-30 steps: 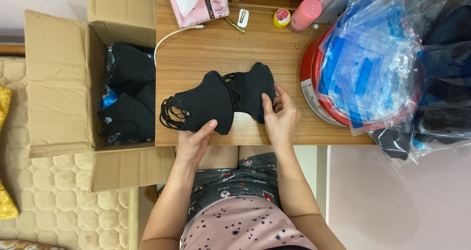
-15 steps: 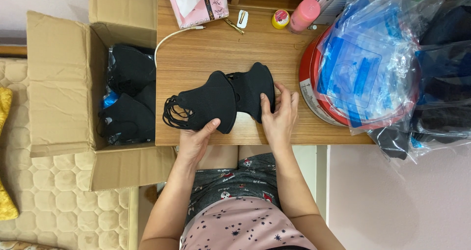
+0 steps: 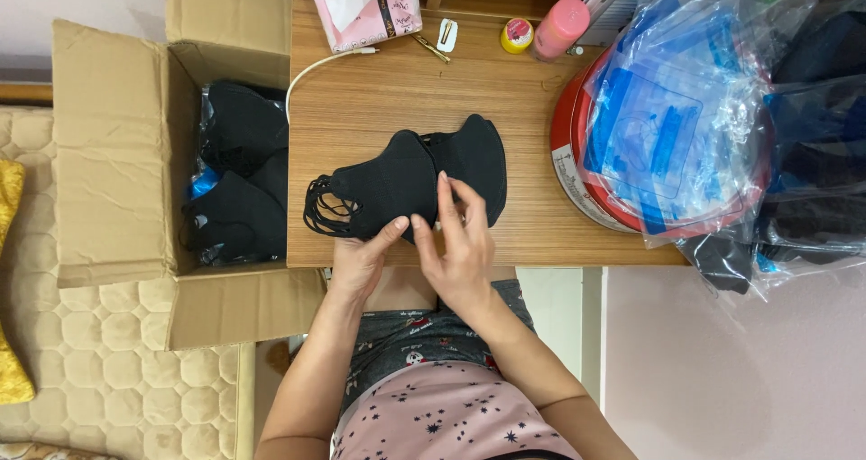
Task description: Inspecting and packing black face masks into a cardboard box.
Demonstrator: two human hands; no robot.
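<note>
Head view: the wooden brown tabletop [image 3: 388,90] carries everything, and I use it as the landmark. At its left edge stands an open cardboard box [image 3: 108,153] with more black masks inside. Near its front edge lies the stack of black fabric face masks [image 3: 401,185], long axis left to right, ear loops pointing left. The left hand [image 3: 361,262] pinches the stack's lower edge, probably to steady it; the right hand [image 3: 460,248] rests loose fingers on top, grasping nothing.

You see black masks [image 3: 406,185] on a brown woodgrain desk [image 3: 379,99], a pink tissue box [image 3: 365,9], and a tan cardboard box [image 3: 117,153].
</note>
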